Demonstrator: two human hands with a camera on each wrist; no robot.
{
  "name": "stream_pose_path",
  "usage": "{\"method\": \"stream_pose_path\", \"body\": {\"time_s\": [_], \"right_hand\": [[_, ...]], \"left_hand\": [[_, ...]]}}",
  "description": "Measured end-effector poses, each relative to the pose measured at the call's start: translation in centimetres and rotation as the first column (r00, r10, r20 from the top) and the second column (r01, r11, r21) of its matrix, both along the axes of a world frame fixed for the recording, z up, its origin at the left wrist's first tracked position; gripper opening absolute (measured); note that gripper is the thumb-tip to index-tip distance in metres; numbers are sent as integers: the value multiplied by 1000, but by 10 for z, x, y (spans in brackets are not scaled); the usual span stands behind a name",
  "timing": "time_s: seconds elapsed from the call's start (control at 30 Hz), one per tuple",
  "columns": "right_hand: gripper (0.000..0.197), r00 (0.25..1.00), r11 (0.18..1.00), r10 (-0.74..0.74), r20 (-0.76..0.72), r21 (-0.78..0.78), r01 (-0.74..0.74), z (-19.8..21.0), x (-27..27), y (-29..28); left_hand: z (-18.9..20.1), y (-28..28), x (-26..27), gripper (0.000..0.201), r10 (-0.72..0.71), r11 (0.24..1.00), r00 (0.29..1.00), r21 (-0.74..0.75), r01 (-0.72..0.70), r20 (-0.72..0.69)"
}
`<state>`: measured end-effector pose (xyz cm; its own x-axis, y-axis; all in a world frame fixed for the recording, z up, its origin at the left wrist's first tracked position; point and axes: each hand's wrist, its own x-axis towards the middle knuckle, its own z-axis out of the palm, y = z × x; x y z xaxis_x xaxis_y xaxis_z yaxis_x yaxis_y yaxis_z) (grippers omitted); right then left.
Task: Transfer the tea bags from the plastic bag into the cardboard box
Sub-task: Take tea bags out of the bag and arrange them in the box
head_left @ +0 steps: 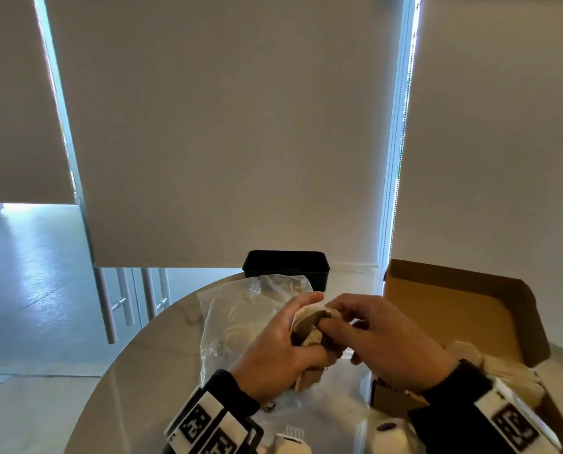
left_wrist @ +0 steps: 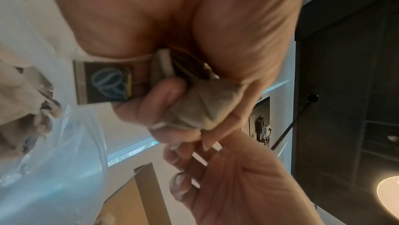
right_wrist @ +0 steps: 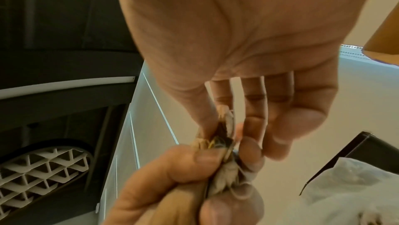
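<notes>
Between the left hand (head_left: 280,342) and the right hand (head_left: 391,339), the tea bags (head_left: 309,326) are mostly covered by fingers; their number cannot be told. Under the right wrist, the cardboard box (head_left: 453,309) floor is largely hidden. Behind the left hand, the plastic bag (head_left: 237,319) contents are blurred. Both forearms are cut off by the head view's lower edge.

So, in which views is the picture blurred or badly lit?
Head view: bright window strips, dim foreground, clear plastic bag hazy. Left wrist view: crumpled beige tea bags soft, the bag's edge smeared. Right wrist view: palm of the right hand blurred, background dark.
</notes>
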<state>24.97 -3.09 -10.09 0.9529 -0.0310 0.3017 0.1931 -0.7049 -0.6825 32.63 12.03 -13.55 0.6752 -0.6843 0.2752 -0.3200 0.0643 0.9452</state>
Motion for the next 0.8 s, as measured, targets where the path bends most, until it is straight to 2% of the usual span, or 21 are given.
{"method": "stream_pose_path", "body": {"time_s": [0.07,0.13,0.23,0.5,0.67,0.8], "right_hand": [[10,999,1000,-15,31,15,15,3,0,-5],[12,997,994,-58,60,98,51,8,-2,-10],[12,987,957,-126,99,273,95,15,-8,-15],[14,967,867,-195,166,489,91,24,-14,-16],[16,957,812,-199,210,582,41,32,-19,-14],[20,963,783,-182,199,622,20,34,-19,-13]], "left_hand": [[-1,-1,1,78,-17,1000,1000,3,17,-12],[-1,0,2,77,-42,999,999,-7,42,-19],[-1,2,3,69,-54,998,998,-22,53,-25],[-2,4,4,48,4,1000,996,-12,-5,-94],[-2,3,2,28,-59,996,971,-76,43,-230],[4,1,-3,34,-198,972,898,-198,128,-393]]}}
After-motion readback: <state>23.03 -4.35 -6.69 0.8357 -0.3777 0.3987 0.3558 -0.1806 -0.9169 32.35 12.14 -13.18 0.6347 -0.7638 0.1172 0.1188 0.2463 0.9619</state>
